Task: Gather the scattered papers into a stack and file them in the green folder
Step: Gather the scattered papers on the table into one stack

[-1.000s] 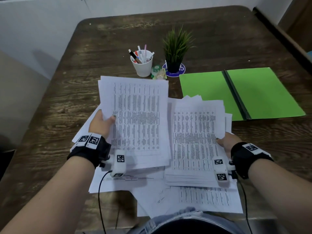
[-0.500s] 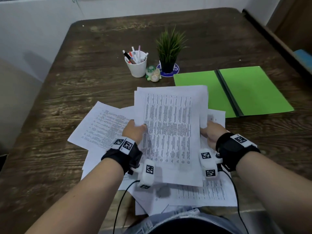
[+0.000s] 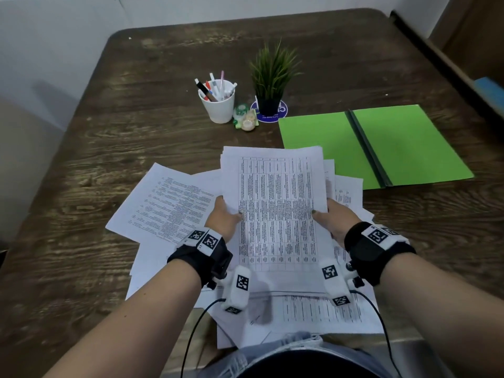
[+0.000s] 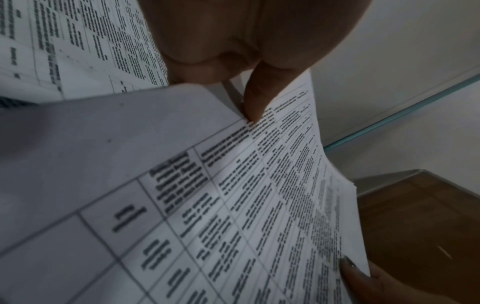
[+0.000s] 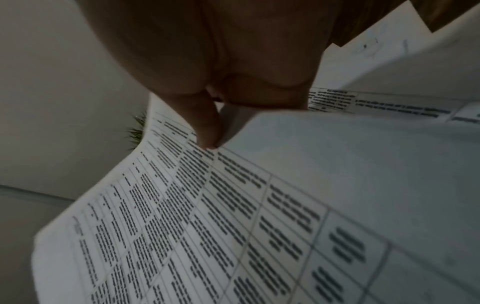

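Observation:
A stack of printed papers is held up over the table's middle, top sheet showing a table of text. My left hand grips its left edge, thumb on top, and my right hand grips its right edge the same way. The left wrist view shows the stack with my left thumb pressing on it; the right wrist view shows the stack under my right thumb. Loose sheets lie scattered beneath and around. The green folder lies open flat to the right.
A white cup of pens, a small potted plant and small trinkets stand behind the papers. The wooden table ends at a wall on the left and far side. My lap is at the front edge.
The left hand's pile has been brought right onto the right hand's pile. Both hands now hold one joined stack, lifted and centred, uncovering loose sheets at the left.

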### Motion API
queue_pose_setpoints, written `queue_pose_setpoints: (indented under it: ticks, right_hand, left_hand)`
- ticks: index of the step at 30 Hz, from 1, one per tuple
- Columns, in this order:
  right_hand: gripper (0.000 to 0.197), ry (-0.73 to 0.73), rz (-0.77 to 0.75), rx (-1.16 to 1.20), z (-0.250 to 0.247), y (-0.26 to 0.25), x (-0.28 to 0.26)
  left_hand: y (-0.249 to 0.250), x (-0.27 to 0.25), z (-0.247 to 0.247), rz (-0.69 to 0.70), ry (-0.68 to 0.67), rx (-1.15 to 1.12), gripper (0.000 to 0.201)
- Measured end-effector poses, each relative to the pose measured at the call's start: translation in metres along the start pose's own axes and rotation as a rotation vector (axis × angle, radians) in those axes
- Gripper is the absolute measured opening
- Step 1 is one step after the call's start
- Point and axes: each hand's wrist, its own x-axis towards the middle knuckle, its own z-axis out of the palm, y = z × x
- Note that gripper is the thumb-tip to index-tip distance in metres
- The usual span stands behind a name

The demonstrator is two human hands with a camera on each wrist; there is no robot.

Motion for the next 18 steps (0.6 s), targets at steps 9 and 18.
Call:
queue_pose_setpoints:
  ticks: [9,18]
  right_hand:
    - [0.043,0.079,0.051,-0.180,-0.014,0.007,0.019]
    - [0.038,0.176,0.216,-0.306,-0.047,0.036,0.049]
  left_hand:
    - [-0.018,0.025,-0.016,0.111,-0.222,0.076,0.015]
    - [-0.007,0.108,-0.073,0.167,-0.082,0.749,0.043]
